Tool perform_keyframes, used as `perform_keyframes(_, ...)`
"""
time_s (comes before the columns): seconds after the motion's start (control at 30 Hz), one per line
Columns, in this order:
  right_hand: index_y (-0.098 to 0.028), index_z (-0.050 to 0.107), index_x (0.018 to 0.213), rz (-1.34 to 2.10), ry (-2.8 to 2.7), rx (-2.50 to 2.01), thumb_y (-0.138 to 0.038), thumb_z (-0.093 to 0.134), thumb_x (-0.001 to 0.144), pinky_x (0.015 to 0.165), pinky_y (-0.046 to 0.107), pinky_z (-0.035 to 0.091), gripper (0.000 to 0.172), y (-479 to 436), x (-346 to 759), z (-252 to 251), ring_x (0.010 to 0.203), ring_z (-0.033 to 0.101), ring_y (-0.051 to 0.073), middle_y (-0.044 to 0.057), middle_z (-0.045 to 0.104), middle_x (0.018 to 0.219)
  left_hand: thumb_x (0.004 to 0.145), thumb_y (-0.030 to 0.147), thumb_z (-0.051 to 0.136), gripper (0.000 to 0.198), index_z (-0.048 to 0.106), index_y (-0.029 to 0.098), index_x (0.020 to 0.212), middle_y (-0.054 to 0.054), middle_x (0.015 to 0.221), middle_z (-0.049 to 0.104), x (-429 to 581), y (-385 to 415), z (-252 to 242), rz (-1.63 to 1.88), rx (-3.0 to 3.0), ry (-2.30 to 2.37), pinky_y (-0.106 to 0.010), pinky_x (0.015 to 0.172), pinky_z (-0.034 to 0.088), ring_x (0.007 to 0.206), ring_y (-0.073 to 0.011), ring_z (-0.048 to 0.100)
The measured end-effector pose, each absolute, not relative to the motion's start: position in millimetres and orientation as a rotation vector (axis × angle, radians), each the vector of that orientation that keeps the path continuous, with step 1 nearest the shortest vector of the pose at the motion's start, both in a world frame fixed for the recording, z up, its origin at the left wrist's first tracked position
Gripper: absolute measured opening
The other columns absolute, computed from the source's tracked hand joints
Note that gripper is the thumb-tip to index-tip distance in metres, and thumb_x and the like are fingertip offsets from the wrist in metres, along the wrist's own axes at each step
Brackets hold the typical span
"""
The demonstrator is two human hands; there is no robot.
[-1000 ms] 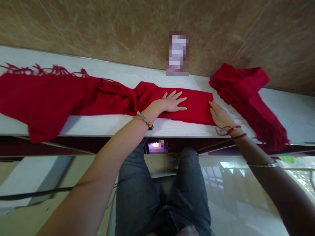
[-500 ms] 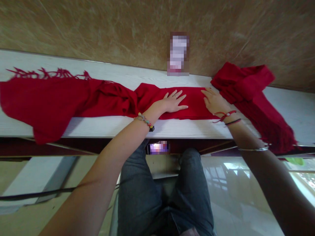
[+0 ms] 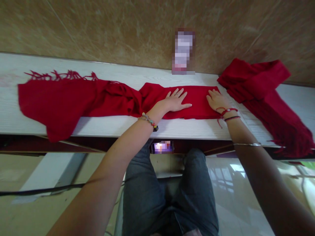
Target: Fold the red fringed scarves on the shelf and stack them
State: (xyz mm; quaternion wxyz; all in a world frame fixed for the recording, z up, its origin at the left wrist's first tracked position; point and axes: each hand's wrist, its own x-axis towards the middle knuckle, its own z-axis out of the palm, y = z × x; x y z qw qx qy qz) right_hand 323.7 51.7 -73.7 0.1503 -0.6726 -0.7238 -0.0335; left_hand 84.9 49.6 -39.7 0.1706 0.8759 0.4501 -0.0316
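Note:
A long red scarf lies along the white table, its left end spread out with a fringe on the far side. Its middle is bunched, and the right part is folded flat with straight edges. My left hand rests palm down on that flat part, fingers spread. Near the folded right end, my right hand touches the cloth with its fingers stretched out and a little bent. Neither hand grips anything. To the right lies a second red scarf, loosely folded, its fringed end hanging towards the front edge.
The narrow white table runs against a brown marbled wall. A blurred-out upright item stands at the wall. Below the front edge is a lit phone screen above my knees. A black cable crosses at lower left.
The view has shifted slightly to the left. My right hand has moved a little along the scarf's folded right end; my left hand stays flat on the cloth.

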Motion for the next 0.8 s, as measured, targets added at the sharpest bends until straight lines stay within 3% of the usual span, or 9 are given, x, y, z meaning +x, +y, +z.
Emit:
perform_keyframes(0.13,-0.002,0.056,0.111,-0.129,-2.012,-2.102,-0.023,0.038,0.087,0.093,0.055,0.038,0.037,54.6,328.3,-60.7,0.116,0.048,0.036,0.028,0.055,0.119,0.082,0.068,0.024,0.082,0.003,0.024,0.148,-0.001,0.155,-0.006,84.1,48.8,-38.7,-0.087,2.474,1.289,-0.045,0.114,0.001,0.141,-0.0254,-0.008)
perform_keyframes(0.23,0.001,0.054,0.114,-0.195,-2.032,-2.053,-0.022,0.038,0.087,0.099,0.051,0.033,0.038,54.0,316.0,-48.7,0.123,0.041,0.036,0.031,0.046,0.129,0.082,0.069,0.026,0.081,0.006,0.027,0.148,0.001,0.155,-0.007,84.0,46.8,-36.4,-0.091,2.449,1.33,-0.048,0.113,0.001,0.141,-0.0278,-0.008)
perform_keyframes(0.33,0.001,0.049,0.123,-0.158,-2.208,-1.832,-0.024,0.036,0.089,0.106,0.045,0.028,0.044,54.0,294.5,-45.5,0.131,0.033,0.031,0.026,0.038,0.139,0.082,0.069,0.027,0.081,0.007,0.027,0.148,0.0,0.155,-0.008,84.1,44.7,-34.3,-0.094,2.442,1.36,-0.05,0.112,0.001,0.14,-0.0298,-0.008)
perform_keyframes(0.57,-0.006,0.046,0.131,0.021,-2.344,-1.717,-0.028,0.03,0.089,0.105,0.051,0.032,0.05,57.4,276.1,-64.9,0.131,0.037,0.029,0.018,0.042,0.14,0.086,0.065,0.024,0.08,0.001,0.02,0.148,-0.005,0.155,-0.007,84.2,43.9,-33.4,-0.116,2.45,1.41,-0.045,0.114,0.003,0.141,-0.0262,-0.005)
perform_keyframes(0.8,-0.01,0.049,0.13,-0.01,-2.323,-1.676,-0.029,0.031,0.09,0.104,0.05,0.033,0.048,58.2,281.9,-67.8,0.129,0.04,0.028,0.014,0.046,0.138,0.09,0.06,0.025,0.073,0.008,0.02,0.148,-0.007,0.155,-0.001,82.6,43.0,-35.8,-0.088,2.439,1.446,-0.05,0.113,0.007,0.141,-0.0274,0.001)
